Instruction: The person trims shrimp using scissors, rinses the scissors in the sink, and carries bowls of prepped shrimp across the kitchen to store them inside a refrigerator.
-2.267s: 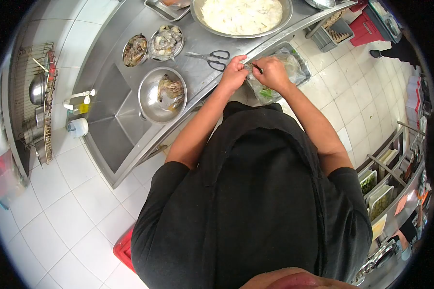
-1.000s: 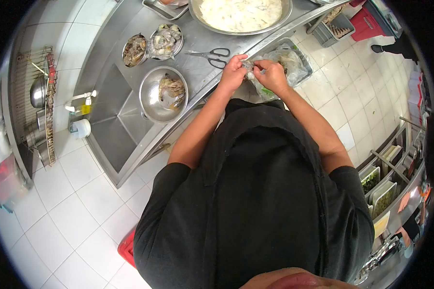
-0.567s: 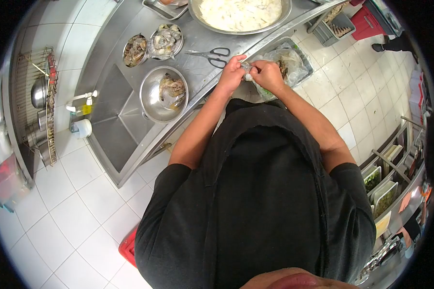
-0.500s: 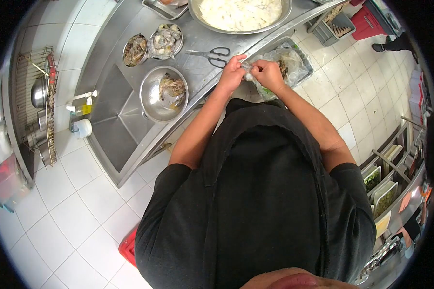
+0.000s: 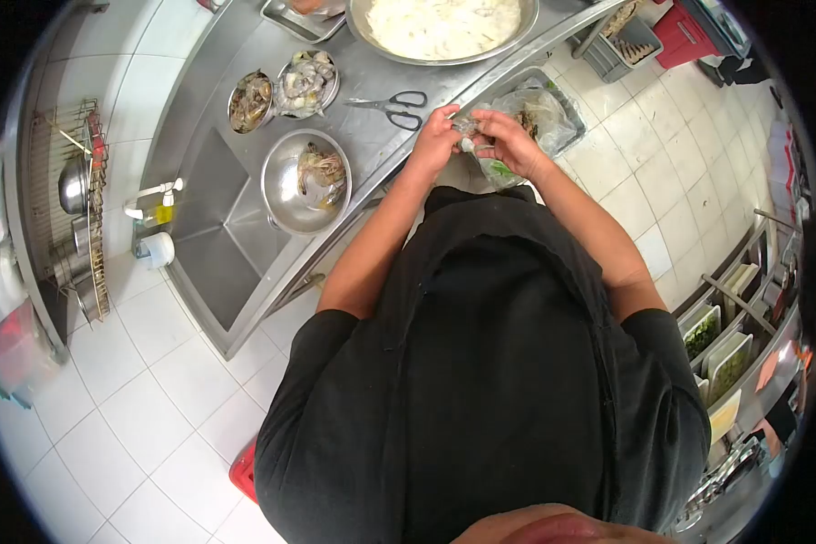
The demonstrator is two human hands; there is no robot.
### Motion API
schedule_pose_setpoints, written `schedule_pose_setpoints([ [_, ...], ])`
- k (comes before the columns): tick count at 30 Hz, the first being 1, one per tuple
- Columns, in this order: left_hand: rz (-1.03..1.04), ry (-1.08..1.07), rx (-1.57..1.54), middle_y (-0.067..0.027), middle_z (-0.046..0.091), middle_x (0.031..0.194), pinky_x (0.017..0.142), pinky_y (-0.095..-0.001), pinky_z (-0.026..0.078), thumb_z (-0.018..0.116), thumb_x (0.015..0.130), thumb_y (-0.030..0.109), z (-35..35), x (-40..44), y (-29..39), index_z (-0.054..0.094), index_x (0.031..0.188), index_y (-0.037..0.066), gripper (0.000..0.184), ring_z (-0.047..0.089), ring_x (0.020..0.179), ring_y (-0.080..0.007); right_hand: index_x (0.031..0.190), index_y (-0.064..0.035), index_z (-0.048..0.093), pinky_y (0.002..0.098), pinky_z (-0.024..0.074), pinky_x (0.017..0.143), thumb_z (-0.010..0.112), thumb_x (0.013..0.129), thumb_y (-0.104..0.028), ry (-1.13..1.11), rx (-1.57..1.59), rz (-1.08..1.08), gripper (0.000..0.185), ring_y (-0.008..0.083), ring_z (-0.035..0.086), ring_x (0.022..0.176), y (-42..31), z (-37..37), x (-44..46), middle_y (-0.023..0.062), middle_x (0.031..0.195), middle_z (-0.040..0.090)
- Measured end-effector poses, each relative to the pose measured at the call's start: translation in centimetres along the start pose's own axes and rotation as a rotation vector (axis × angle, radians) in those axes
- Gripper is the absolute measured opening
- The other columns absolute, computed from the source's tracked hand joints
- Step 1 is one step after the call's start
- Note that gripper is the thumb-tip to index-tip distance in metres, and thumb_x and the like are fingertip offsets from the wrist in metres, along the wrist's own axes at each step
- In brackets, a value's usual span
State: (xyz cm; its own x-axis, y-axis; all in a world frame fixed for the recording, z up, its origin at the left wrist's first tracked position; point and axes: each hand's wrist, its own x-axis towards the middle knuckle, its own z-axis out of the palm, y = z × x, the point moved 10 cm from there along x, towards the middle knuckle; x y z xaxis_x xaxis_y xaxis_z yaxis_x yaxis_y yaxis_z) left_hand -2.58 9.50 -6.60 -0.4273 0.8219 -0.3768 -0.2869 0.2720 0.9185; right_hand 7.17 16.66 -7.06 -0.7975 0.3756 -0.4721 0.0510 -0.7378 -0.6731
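Note:
A small greyish, translucent shrimp [image 5: 467, 144] is between my hands, above the bin at the counter's front edge. My left hand [image 5: 435, 143] pinches it from the left with bent fingers. My right hand [image 5: 513, 146] has thumb and fingertips at its other side, the fingers curved and slightly spread. Below lies a clear plastic bag lining a grey bin [image 5: 567, 140], with brownish scraps [image 5: 528, 120] inside. Black-handled scissors [image 5: 392, 106] rest on the counter beside my left hand. Whole shrimp [image 5: 321, 172] lie in a steel bowl [image 5: 281, 204] by the sink.
Two small bowls hold dark shells [image 5: 250, 102] and grey peeled shrimp [image 5: 306, 83]. A large basin [image 5: 358, 32] of whitish pieces and a metal tray [image 5: 286, 20] stand farther back. The sink [image 5: 213, 245] is at left. Grey and red crates [image 5: 684, 36] sit on the tiled floor.
My right hand's fingers have loosened and spread from a tight pinch, showing more of the shrimp. My left hand stays nearly in place. The view has shifted slightly.

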Motion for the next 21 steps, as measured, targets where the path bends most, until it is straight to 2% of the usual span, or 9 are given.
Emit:
schedule_pose_setpoints([
  [7,-0.058,-0.030,0.108,-0.0054,0.057,0.097,0.069,-0.0275,0.045,0.050,0.083,0.000,0.7,-0.6,0.2,0.040,0.135,0.008,0.054,0.056,0.085,-0.0133,0.090,-0.0014,0.064,0.0228,0.0424,0.054,0.063,0.082,-0.007,-0.050,-0.251,-0.070,0.010,0.0086,0.054,0.059,1.0,-1.1,1.9,0.0024,0.070,0.061],
  [10,-0.099,-0.035,0.079,-0.0057,0.055,0.097,0.069,-0.0282,0.046,0.050,0.083,0.000,0.9,-0.7,-0.1,0.039,0.136,0.009,0.055,0.055,0.085,-0.0141,0.085,-0.0024,0.065,0.0229,0.0391,0.051,0.062,0.081,-0.006,0.066,-0.309,-0.136,0.006,0.0081,0.052,0.056,1.2,-2.1,2.4,0.0024,0.068,0.060],
  [13,-0.147,-0.016,0.052,-0.0069,0.055,0.099,0.069,-0.0293,0.046,0.050,0.084,0.000,0.8,-0.8,-0.8,0.037,0.137,0.008,0.056,0.056,0.086,-0.0153,0.082,-0.0031,0.065,0.0233,0.0401,0.051,0.060,0.082,-0.004,0.349,-0.772,-0.407,0.006,0.0086,0.054,0.058,-1.4,-4.1,2.0,0.0023,0.067,0.061],
  [16,-0.180,0.029,0.029,-0.0082,0.054,0.101,0.069,-0.0301,0.046,0.050,0.084,0.000,0.1,-1.0,-1.4,0.036,0.139,0.008,0.057,0.056,0.086,-0.0163,0.088,-0.0037,0.065,0.0250,0.0481,0.057,0.056,0.085,-0.008,0.273,-0.582,-0.249,0.010,0.0126,0.060,0.065,0.1,-6.2,2.9,0.0042,0.073,0.062],
  [19,-0.196,0.040,0.020,-0.0094,0.053,0.105,0.069,-0.0303,0.046,0.050,0.084,0.000,-0.1,-1.2,-1.5,0.035,0.139,0.007,0.058,0.055,0.088,-0.0170,0.097,-0.0030,0.063,0.0288,0.0548,0.065,0.052,0.088,-0.008,0.171,-0.140,-0.038,0.015,0.0174,0.065,0.072,2.1,-6.4,3.0,0.0068,0.082,0.063],
  [21,-0.190,0.059,0.044,-0.0098,0.052,0.107,0.069,-0.0304,0.046,0.050,0.084,0.000,-0.2,-1.3,-1.3,0.035,0.140,0.007,0.059,0.055,0.089,-0.0173,0.102,-0.0027,0.061,0.0302,0.0564,0.066,0.050,0.090,-0.007,0.061,0.068,0.054,0.017,0.0188,0.065,0.073,1.9,-4.4,1.8,0.0078,0.086,0.062],
])
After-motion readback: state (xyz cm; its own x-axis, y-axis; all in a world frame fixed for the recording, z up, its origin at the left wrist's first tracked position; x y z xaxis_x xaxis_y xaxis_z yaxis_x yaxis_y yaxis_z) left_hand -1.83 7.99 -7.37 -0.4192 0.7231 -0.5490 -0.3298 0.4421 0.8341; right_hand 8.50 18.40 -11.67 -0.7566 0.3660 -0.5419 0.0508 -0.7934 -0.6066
